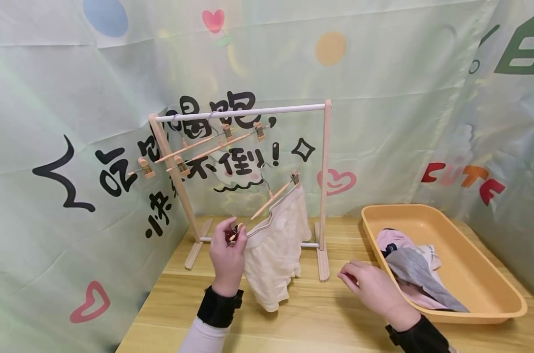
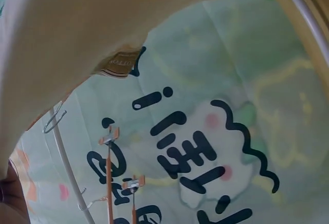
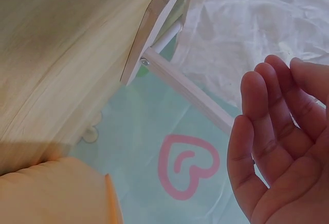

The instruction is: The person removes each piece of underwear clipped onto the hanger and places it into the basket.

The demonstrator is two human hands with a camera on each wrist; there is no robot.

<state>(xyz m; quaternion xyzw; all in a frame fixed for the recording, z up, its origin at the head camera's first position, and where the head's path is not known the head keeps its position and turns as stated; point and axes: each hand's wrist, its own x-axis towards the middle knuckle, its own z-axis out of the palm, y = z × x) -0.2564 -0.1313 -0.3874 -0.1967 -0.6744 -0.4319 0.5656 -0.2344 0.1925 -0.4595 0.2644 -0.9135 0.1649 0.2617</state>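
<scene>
My left hand (image 1: 229, 262) pinches the near clip of a wooden clip hanger (image 1: 267, 203), which tilts up to the right. From the hanger drape cream shorts (image 1: 276, 250), their waistband caught in the far clip (image 1: 295, 179). Whether the near clip bites the cloth is hidden by my fingers. In the left wrist view the shorts (image 2: 77, 34) fill the upper left, a brown label (image 2: 119, 63) showing. My right hand (image 1: 373, 287) hovers over the table between the shorts and the bin, holding nothing; the right wrist view shows its fingers (image 3: 254, 95) loosely bent.
Behind the shorts stands a small wooden rack (image 1: 326, 171) with a white top rail (image 1: 249, 112). Two bare clip hangers (image 1: 238, 143) hang at its left. An orange bin (image 1: 483, 274) on the right contains pink and grey clothes (image 1: 417, 269). A printed curtain (image 1: 381, 98) encloses the table.
</scene>
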